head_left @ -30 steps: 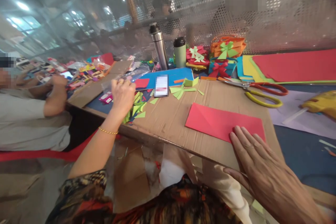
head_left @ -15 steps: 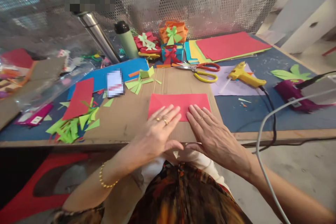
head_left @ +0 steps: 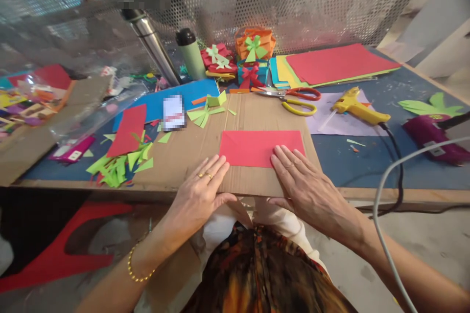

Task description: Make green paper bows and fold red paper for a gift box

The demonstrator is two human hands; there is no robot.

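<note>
A red paper rectangle lies flat on a sheet of brown cardboard in front of me. My left hand, with rings on it, rests flat at the paper's lower left corner, fingertips just touching its edge. Across the right part of the paper lies my right hand, palm down with the fingers stretched out. Neither hand grips anything. Beyond the paper, scissors with red and yellow handles lie at the cardboard's far edge.
A yellow glue gun lies on lilac paper to the right, its cord running off the table. Green scraps and a blurred phone-like object are on the left. Small paper gift boxes, a green bottle and stacked sheets stand behind.
My left hand has slid left off the paper's middle to its lower left corner, uncovering more red. My right hand stays on the right part. The whole view has shifted slightly.
</note>
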